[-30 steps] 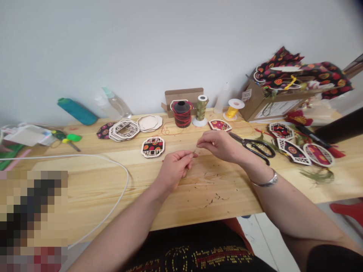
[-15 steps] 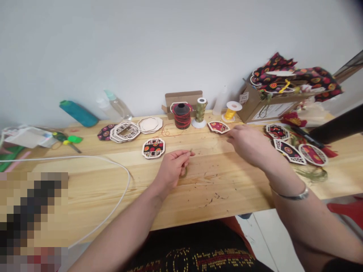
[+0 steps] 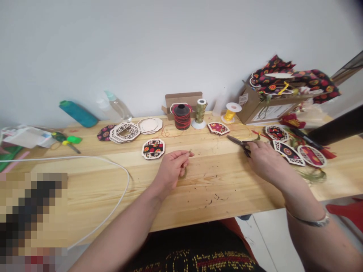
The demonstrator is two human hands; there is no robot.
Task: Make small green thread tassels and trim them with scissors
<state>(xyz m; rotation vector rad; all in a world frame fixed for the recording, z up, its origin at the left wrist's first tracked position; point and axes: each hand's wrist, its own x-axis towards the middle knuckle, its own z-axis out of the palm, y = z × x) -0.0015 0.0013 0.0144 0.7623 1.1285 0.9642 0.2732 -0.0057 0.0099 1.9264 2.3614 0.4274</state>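
My left hand point(image 3: 176, 166) is closed in a pinch over the middle of the table. Between its thumb and forefinger a small end of olive-green cord point(image 3: 190, 150) sticks out, and more of it shows under the palm. To the right, my right hand point(image 3: 268, 160) has its fingers closed around the handles of dark scissors point(image 3: 238, 142), whose blades point left. Beyond the blade tips lies a fan-shaped frame piece point(image 3: 218, 128) with red patterned fabric. A black patterned octagonal piece point(image 3: 153, 149) lies left of my left hand.
Spools of red thread point(image 3: 182, 118), olive thread point(image 3: 201, 113) and yellow cord point(image 3: 231, 112) stand along the wall. A cardboard box point(image 3: 269, 107) overflows with fabric at the right, near several finished-looking pieces point(image 3: 289, 152). A white cable point(image 3: 124, 189) curves across the left side.
My right hand has moved right and toward me, away from the fan-shaped piece. The scissors now show at its fingers. My left hand stays put with the cord.
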